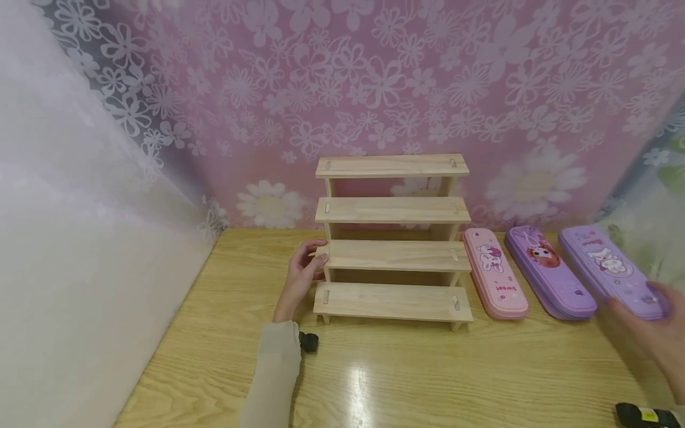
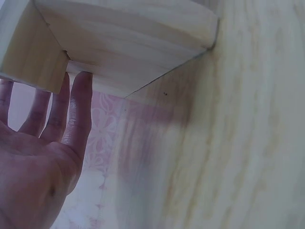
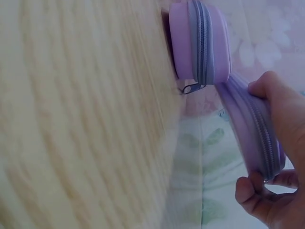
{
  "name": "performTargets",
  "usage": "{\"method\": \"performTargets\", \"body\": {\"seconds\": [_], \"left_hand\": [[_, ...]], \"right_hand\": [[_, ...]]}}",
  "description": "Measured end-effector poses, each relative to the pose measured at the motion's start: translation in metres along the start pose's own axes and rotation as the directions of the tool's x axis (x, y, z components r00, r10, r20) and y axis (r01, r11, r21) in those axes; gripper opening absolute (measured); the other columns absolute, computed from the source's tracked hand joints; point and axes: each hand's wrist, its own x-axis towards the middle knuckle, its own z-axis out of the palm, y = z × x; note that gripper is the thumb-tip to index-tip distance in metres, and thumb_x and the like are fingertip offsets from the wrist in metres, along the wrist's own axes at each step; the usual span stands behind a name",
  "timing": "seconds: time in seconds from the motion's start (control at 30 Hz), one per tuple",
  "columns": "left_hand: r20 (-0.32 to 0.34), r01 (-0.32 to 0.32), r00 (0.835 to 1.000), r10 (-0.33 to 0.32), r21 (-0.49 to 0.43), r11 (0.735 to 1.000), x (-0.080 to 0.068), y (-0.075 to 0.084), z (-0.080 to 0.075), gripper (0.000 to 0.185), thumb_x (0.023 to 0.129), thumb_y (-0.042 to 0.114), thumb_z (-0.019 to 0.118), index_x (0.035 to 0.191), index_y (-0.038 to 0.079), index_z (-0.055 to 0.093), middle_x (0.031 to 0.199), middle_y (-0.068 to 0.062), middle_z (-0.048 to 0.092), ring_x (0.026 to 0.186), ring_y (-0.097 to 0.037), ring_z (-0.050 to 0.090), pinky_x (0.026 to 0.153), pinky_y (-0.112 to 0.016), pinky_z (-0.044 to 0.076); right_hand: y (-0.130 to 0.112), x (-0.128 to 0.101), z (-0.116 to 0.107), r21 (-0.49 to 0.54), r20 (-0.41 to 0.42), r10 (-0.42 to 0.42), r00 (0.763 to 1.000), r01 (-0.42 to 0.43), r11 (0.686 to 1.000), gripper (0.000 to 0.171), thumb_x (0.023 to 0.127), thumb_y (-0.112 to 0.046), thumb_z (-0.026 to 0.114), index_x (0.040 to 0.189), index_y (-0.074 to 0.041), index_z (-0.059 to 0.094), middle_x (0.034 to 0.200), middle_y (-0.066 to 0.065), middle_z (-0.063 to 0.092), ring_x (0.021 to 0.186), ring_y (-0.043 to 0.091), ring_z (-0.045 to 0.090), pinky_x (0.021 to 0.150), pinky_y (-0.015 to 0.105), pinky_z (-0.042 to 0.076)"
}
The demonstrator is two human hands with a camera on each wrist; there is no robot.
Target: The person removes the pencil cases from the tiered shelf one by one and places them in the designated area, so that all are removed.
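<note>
A pale wooden four-tier display rack (image 1: pixel 393 255) stands on the table. My left hand (image 1: pixel 306 267) holds the left end of its second board from the bottom, thumb over the edge. In the left wrist view the fingers (image 2: pixel 80 112) reach up against the wood. At the far right my right hand (image 1: pixel 655 321) grips the near end of a lavender pencil case (image 1: pixel 607 261) with a white cartoon animal on its lid. The right wrist view shows that case (image 3: pixel 252 124) tilted, thumb on one side and fingers on the other, its zipper between them.
Right of the rack lie a pink pencil case (image 1: pixel 495 270) with a rabbit picture and a purple pencil case (image 1: pixel 548 270) with a cartoon girl. A pink flowered curtain (image 1: pixel 374 89) hangs behind the wooden table (image 1: pixel 428 374); a white curtain (image 1: pixel 96 196) borders the left.
</note>
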Motion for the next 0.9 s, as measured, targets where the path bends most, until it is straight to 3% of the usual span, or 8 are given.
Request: {"method": "performTargets", "body": {"seconds": [0.17, 0.27, 0.33, 0.47, 0.73, 0.8, 0.87, 0.9], "left_hand": [[0.001, -0.011, 1.0, 0.011, -0.003, 1.0, 0.0, -0.001, -0.001, 0.032, 0.099, 0.014, 0.066, 0.13, 0.009, 0.062, 0.122, -0.009, 0.062, 0.097, -0.015, 0.066, 0.071, -0.042, 0.061], [0.002, -0.014, 1.0, 0.014, -0.008, 1.0, -0.001, 0.0, -0.001, 0.032, 0.099, 0.014, 0.065, 0.13, 0.008, 0.061, 0.123, -0.009, 0.062, 0.097, -0.015, 0.066, 0.07, -0.04, 0.061], [-0.002, -0.014, 1.0, 0.014, -0.012, 1.0, -0.002, 0.0, -0.001, 0.032, 0.099, 0.014, 0.065, 0.13, 0.009, 0.061, 0.123, -0.009, 0.062, 0.097, -0.015, 0.066, 0.07, -0.038, 0.061], [-0.004, -0.006, 1.0, 0.006, -0.014, 1.0, -0.003, 0.0, -0.001, 0.031, 0.099, 0.014, 0.064, 0.13, 0.01, 0.061, 0.125, -0.009, 0.061, 0.097, -0.015, 0.065, 0.071, -0.04, 0.061], [0.013, 0.008, 1.0, -0.008, -0.009, 1.0, -0.004, 0.003, -0.001, 0.033, 0.101, 0.016, 0.064, 0.133, 0.01, 0.06, 0.128, -0.014, 0.06, 0.099, -0.015, 0.065, 0.074, -0.044, 0.06], [0.017, 0.007, 1.0, -0.007, 0.004, 1.0, -0.005, 0.004, -0.002, 0.033, 0.101, 0.017, 0.064, 0.134, 0.012, 0.061, 0.129, -0.013, 0.061, 0.1, -0.015, 0.065, 0.074, -0.044, 0.061], [0.029, 0.006, 1.0, -0.007, 0.041, 0.999, -0.008, 0.006, -0.004, 0.034, 0.102, 0.022, 0.064, 0.136, 0.017, 0.061, 0.131, -0.012, 0.061, 0.102, -0.017, 0.066, 0.076, -0.046, 0.061], [0.038, 0.005, 0.999, -0.008, 0.074, 0.997, -0.01, 0.007, -0.005, 0.035, 0.103, 0.026, 0.063, 0.137, 0.021, 0.06, 0.132, -0.011, 0.061, 0.103, -0.019, 0.066, 0.077, -0.047, 0.061]], "right_hand": [[0.004, 0.003, 0.0, -0.046, 0.054, 0.043, 0.998, -0.041, 0.998, 0.078, 0.088, -0.021, 0.067, 0.156, -0.001, 0.036, 0.159, 0.029, 0.034, 0.13, -0.003, 0.029, 0.112, 0.014, 0.02], [0.005, 0.004, 0.001, -0.056, 0.087, 0.087, 0.992, -0.082, 0.995, 0.079, 0.089, -0.024, 0.065, 0.157, 0.0, 0.032, 0.159, 0.033, 0.029, 0.144, 0.02, 0.029, 0.117, 0.017, 0.017], [0.006, 0.005, 0.001, -0.074, 0.116, 0.098, 0.988, -0.09, 0.993, 0.08, 0.091, -0.026, 0.063, 0.157, 0.002, 0.029, 0.16, 0.036, 0.024, 0.15, 0.036, 0.024, 0.123, 0.025, 0.016], [0.008, 0.008, -0.001, -0.107, 0.168, 0.091, 0.982, -0.074, 0.992, 0.082, 0.093, -0.03, 0.06, 0.156, 0.007, 0.022, 0.158, 0.043, 0.018, 0.149, 0.055, 0.019, 0.128, 0.045, 0.013], [0.009, 0.009, -0.003, -0.152, 0.201, 0.126, 0.972, -0.096, 0.984, 0.077, 0.095, -0.03, 0.054, 0.15, 0.013, 0.021, 0.15, 0.049, 0.019, 0.139, 0.063, 0.024, 0.117, 0.064, 0.025], [0.006, 0.008, -0.003, -0.166, 0.198, 0.145, 0.969, -0.113, 0.98, 0.077, 0.096, -0.03, 0.053, 0.152, 0.011, 0.022, 0.154, 0.047, 0.017, 0.14, 0.062, 0.026, 0.113, 0.061, 0.032], [0.003, 0.006, -0.004, -0.175, 0.199, 0.141, 0.97, -0.107, 0.979, 0.075, 0.096, -0.03, 0.053, 0.152, 0.01, 0.023, 0.156, 0.046, 0.017, 0.127, 0.056, 0.041, 0.099, 0.042, 0.047], [0.001, 0.005, -0.005, -0.173, 0.191, 0.129, 0.973, -0.096, 0.98, 0.074, 0.095, -0.03, 0.054, 0.151, 0.01, 0.025, 0.156, 0.045, 0.02, 0.119, 0.051, 0.045, 0.088, 0.031, 0.047]]}}
